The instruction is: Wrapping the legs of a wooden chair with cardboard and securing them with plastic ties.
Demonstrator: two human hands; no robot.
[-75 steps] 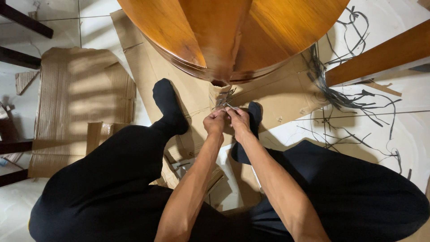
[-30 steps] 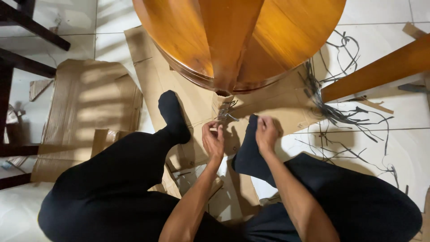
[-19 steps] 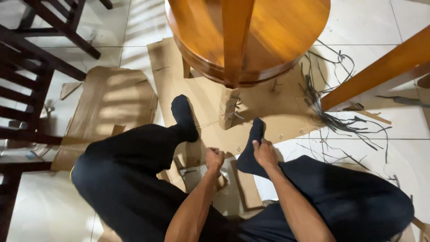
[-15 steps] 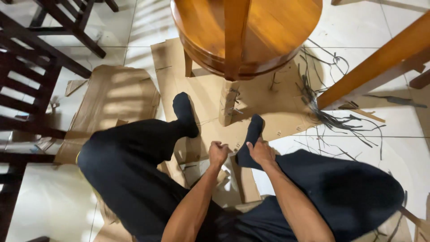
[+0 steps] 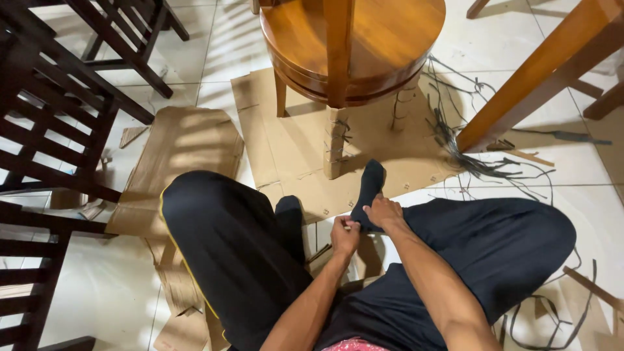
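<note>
Two hands sit near centre: left hand point(image 5: 344, 235) fingers curled, pinching something small, right hand point(image 5: 383, 211) resting on black sock point(image 5: 369, 188). At 12 o'clock, wrapped stool leg point(image 5: 334, 143) looks finished.

Black sock point(image 5: 369, 188), black trousers point(image 5: 500, 240), tan cardboard point(image 5: 292, 140), glossy orange-brown wooden stool point(image 5: 364, 39), black straps point(image 5: 468, 156).

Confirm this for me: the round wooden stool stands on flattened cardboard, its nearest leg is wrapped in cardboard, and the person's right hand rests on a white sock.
Wrong in one respect. The head view shows the right hand resting on a black sock, not a white one. The rest stands.
</note>
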